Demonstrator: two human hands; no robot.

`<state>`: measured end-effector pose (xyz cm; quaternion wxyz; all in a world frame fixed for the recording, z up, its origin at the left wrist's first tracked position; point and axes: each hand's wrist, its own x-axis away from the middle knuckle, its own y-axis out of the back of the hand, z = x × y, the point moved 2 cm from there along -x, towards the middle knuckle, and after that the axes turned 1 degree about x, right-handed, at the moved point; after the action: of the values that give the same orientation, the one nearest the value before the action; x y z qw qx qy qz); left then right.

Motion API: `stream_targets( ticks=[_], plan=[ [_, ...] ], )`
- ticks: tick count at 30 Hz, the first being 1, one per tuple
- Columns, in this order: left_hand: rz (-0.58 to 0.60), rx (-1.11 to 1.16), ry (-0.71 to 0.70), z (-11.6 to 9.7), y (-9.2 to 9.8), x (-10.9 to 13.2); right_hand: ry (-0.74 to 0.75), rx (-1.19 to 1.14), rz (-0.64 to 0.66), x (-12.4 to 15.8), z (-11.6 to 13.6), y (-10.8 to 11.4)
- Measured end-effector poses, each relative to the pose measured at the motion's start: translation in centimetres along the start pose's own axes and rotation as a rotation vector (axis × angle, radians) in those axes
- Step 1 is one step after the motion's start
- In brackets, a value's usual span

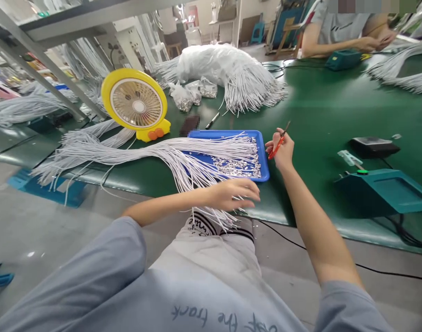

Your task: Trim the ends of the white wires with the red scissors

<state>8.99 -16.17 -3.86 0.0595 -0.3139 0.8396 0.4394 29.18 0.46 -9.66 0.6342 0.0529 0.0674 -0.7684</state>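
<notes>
Grey-blue lettered shirt (211, 290) sits near, left hand (232, 192) half-curled over thin white cables (155, 150), grip unclear, right hand (284, 150) grasping red-handled scissors (275, 148).

The light is bright; the tabletop (311, 108) shows pale glare; edges stretch.

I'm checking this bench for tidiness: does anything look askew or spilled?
Mildly: the wires sprawl, with some ends overhanging the front edge of the table below the left hand, while others lie over the tray. That looks untidy, though it may be deliberate. No damage is evident.
</notes>
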Motion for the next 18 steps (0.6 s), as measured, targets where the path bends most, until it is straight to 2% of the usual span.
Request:
stream_targets(
  ticks=[2,3,5,7,9,12,15,18],
  plan=[
    [-0.108,-0.403,0.23,3.2,2.5,0.3,-0.006,-0.007,-0.04,-0.3,-0.1,0.0],
    [-0.125,-0.485,0.304,4.9,4.0,0.5,-0.011,-0.007,-0.061,-0.4,-0.2,0.0],
    [-0.096,-0.571,0.363,8.1,6.7,0.8,-0.002,-0.011,-0.092,-0.3,0.0,0.0],
    [-0.006,-0.627,0.383,10.6,8.5,1.0,0.046,-0.019,-0.131,0.1,0.5,0.0],
    [0.081,-0.666,0.377,12.2,9.1,1.1,0.109,-0.028,-0.179,0.5,0.9,0.0],
    [0.151,-0.709,0.359,13.2,8.6,1.1,0.154,-0.048,-0.254,0.7,1.1,0.1],
    [0.161,-0.724,0.348,13.5,8.1,1.1,0.189,-0.071,-0.275,0.4,0.5,0.3],
    [0.11,-0.707,0.338,13.6,8.4,1.0,0.247,-0.092,-0.273,-0.2,-0.5,0.7]
  ],
)
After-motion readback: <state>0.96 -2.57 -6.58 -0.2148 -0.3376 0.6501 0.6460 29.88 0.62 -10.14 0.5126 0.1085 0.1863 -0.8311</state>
